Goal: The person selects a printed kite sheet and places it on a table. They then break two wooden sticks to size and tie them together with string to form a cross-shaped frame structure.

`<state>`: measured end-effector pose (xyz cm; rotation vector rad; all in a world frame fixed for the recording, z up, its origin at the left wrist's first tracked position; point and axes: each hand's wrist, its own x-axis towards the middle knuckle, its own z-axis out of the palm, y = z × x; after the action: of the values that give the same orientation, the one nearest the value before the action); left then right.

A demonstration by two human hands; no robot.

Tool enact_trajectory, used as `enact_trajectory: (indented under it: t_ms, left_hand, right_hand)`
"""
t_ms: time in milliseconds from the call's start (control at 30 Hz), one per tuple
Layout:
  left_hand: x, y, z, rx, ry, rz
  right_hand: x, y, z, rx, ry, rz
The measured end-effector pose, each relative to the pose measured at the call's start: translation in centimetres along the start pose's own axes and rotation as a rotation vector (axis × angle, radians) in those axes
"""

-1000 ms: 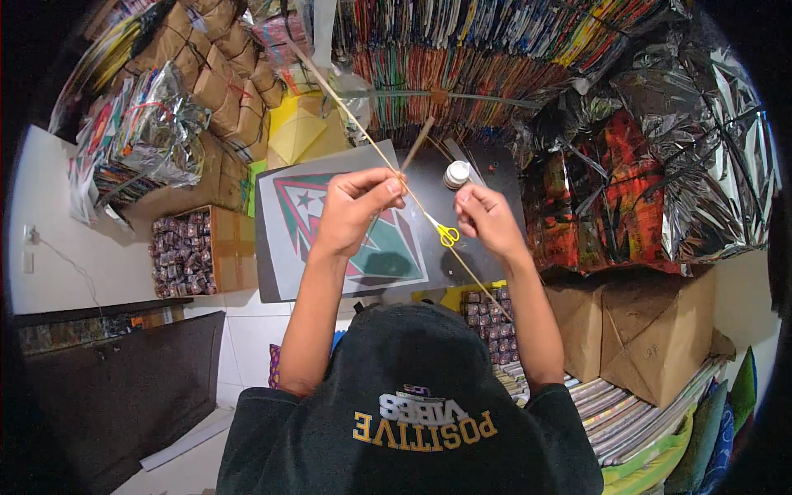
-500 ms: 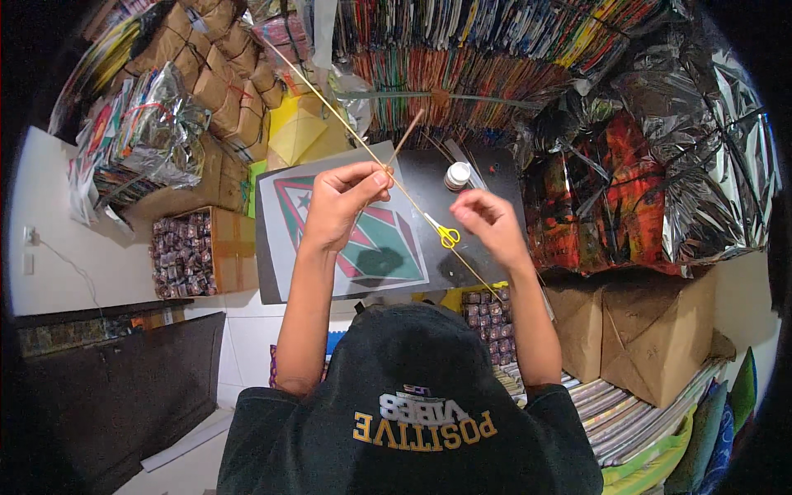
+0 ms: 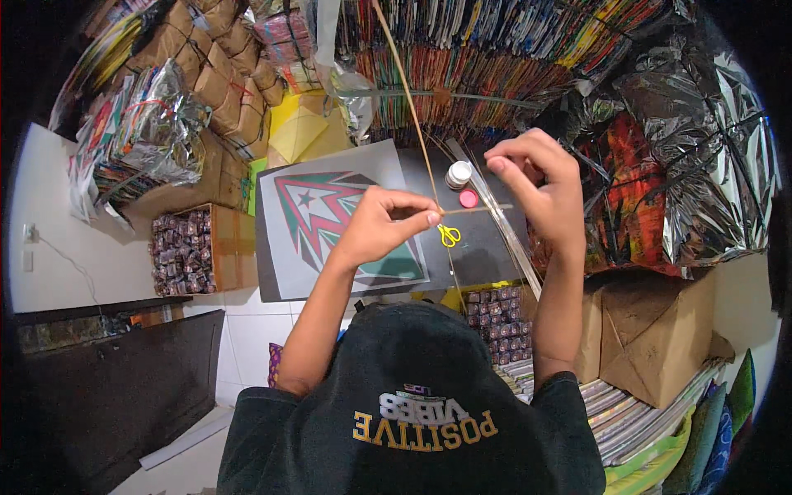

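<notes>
My left hand (image 3: 388, 227) pinches two thin bamboo sticks where they cross. The long bamboo stick (image 3: 404, 78) runs from the top of the view down past my fingers toward my body. A shorter bamboo stick (image 3: 474, 209) points right from the pinch. My right hand (image 3: 543, 188) is raised to the right, apart from the sticks, its thumb and forefinger drawn together; anything between them is too small to make out. Under the sticks lie yellow-handled scissors (image 3: 450, 237). Beyond them are a small white jar (image 3: 458, 174) and a pink round lid (image 3: 469, 199).
A pale sheet with a star and red-green pattern (image 3: 285, 247) lies on the dark table (image 3: 396, 286). More thin sticks (image 3: 516, 239) lie along its right side. Stacked colourful sheets (image 3: 445, 70), foil-wrapped bundles (image 3: 660, 165) and cartons (image 3: 660, 330) crowd around.
My left hand has moved right and nearer, turning the crossed sticks so the short one points right. My right hand has moved up and right, uncovering the pink lid.
</notes>
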<state>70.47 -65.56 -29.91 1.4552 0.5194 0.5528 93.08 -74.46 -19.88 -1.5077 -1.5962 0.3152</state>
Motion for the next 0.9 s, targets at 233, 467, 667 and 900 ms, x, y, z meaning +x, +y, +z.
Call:
enact_trajectory:
  t_ms: [233, 467, 667, 900]
  left_hand:
    - [-0.4, 0.7, -1.2, -0.184, 0.054, 0.086]
    - [0.3, 0.3, -3.0, -0.328, 0.304, 0.187]
    - [0.4, 0.2, -1.4, -0.345, 0.259, 0.171]
    - [0.6, 1.0, -0.2, -0.509, 0.235, 0.165]
  right_hand:
    - [-0.4, 5.9, 0.5, 0.388, -0.198, 0.243]
    - [-7.3, 11.4, 5.0, 0.463, -0.448, 0.416]
    - [-9.0, 7.8, 7.7, 0.231, -0.364, 0.202]
    - [-8.1, 6.5, 9.1, 0.949, -0.139, 0.309]
